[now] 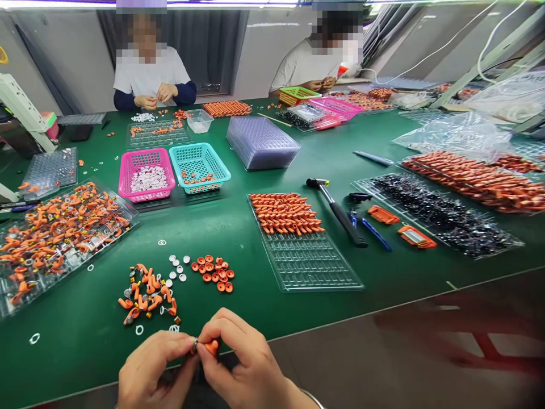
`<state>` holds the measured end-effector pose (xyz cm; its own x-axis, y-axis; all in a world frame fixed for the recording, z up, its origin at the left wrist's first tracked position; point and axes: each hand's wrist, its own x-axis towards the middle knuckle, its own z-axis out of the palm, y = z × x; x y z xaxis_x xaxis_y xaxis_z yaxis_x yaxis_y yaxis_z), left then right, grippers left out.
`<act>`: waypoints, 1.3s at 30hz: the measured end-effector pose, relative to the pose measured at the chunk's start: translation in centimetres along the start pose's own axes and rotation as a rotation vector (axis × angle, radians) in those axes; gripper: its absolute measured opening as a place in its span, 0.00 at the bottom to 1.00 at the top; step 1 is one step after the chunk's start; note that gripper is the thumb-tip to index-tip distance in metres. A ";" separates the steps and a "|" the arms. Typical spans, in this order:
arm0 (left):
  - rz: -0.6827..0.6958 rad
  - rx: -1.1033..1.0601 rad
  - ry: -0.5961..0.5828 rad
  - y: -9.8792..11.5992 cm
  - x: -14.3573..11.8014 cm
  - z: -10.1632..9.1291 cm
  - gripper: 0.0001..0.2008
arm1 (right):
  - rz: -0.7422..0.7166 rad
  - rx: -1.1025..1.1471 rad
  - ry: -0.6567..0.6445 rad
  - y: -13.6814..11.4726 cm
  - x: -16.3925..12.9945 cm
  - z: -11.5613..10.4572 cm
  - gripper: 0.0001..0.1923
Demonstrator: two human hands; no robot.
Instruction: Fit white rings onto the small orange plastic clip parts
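Note:
Near the table's front edge my two hands meet, both closed in a pinch. My right hand (242, 355) grips a small orange plastic part (212, 347) that looks like an earphone shell. Between the fingertips of my left hand (155, 363) is a small dark round piece (195, 345), touching or very close to the orange part. Just beyond lies a loose pile of orange stemmed parts (150, 292) with yellow and silvery bits. Beside it are several white discs (172, 275) and orange caps (213, 271). Thin white rings (139, 330) lie scattered around.
A clear tray (315, 267) holds rows of orange parts. A heaped tray (68, 233) stands left. Pink (147, 196) and teal (200, 187) baskets, stacked trays (263, 145), a hammer (340, 216), pliers (374, 232) and black parts (443, 213) lie beyond. Two people sit opposite.

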<state>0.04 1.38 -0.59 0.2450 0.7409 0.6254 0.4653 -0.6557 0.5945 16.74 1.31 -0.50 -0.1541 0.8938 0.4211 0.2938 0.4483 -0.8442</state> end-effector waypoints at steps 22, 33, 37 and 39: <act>-0.049 -0.181 -0.140 -0.6 0.3 -0.9 0.11 | 0.547 0.648 -0.366 0.5 2.0 -1.3 0.07; -0.098 -0.248 -0.194 -0.7 0.3 -0.8 0.11 | 0.775 1.028 -0.192 1.6 0.2 1.6 0.23; -0.253 -0.316 -0.165 -0.8 0.4 -0.7 0.08 | 0.842 1.130 -0.120 1.5 0.1 2.2 0.23; -0.328 -0.371 -0.134 -0.8 0.5 -0.7 0.06 | 0.838 1.119 -0.158 1.3 0.3 1.7 0.20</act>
<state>-0.82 2.22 -0.38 0.2551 0.9123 0.3202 0.2083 -0.3753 0.9032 15.46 2.18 -2.07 -0.4346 0.8459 -0.3092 -0.5346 -0.5186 -0.6673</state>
